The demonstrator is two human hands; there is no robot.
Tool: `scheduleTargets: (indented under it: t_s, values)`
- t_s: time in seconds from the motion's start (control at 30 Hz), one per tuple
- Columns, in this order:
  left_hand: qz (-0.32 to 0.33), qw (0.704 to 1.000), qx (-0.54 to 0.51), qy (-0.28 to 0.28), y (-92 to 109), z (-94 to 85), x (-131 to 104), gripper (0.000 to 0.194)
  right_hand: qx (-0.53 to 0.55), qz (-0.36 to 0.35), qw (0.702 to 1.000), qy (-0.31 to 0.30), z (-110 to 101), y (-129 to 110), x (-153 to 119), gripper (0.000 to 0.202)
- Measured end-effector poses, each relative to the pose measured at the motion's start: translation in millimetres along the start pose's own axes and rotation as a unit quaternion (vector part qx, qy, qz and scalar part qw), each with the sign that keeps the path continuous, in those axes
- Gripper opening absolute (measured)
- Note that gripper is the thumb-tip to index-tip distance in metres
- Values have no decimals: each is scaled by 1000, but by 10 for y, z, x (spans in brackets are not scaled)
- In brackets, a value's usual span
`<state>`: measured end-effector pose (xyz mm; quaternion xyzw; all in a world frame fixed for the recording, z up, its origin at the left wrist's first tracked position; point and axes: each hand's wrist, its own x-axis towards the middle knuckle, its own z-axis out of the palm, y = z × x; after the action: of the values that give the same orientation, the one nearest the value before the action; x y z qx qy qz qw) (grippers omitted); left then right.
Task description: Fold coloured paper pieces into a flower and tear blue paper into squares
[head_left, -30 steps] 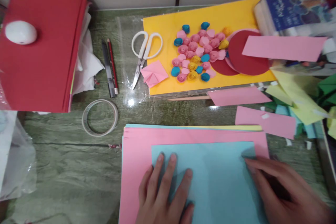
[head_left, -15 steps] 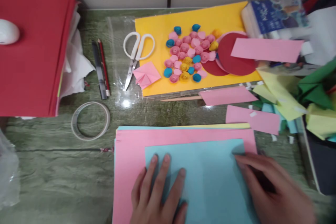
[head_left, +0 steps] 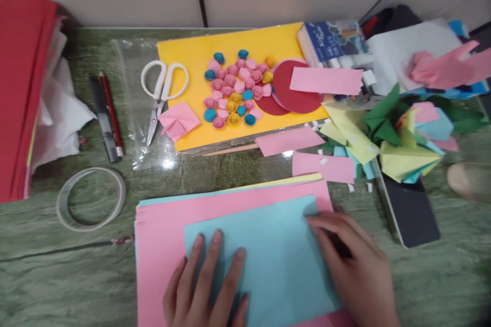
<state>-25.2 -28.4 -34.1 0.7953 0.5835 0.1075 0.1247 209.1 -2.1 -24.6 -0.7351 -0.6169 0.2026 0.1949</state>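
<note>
A light blue sheet of paper [head_left: 276,260] lies on a stack of coloured paper whose top sheet is pink [head_left: 161,260]. My left hand [head_left: 209,286] rests on the blue sheet's left part, fingers spread and flat. At the sheet's right edge, near its upper corner, my right hand [head_left: 353,260] has thumb and index finger pinched on the blue paper; its other fingers are curled. Yellow and blue edges of other sheets peek out behind the pink one.
Beyond the stack lie scissors [head_left: 163,92], rolled paper flowers [head_left: 233,87] on yellow paper [head_left: 192,56], and pink strips [head_left: 305,166]. Tape [head_left: 63,204], a pencil [head_left: 111,112] and red paper [head_left: 23,97] are left. Right are a phone [head_left: 412,212], folded paper [head_left: 410,156] and another hand's fingertip [head_left: 456,179].
My view has swung to the right, so the table's things sit further left, and more folded paper and a fingertip show at the right. Both my hands keep their places on the blue sheet.
</note>
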Motion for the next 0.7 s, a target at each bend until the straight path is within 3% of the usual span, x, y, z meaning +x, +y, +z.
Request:
scheduleTargets:
  t_s: [0.7]
  values:
    - [15, 999, 38, -22, -16, -14, -16, 48, 3, -15, 1000, 13, -12, -30, 26, 13]
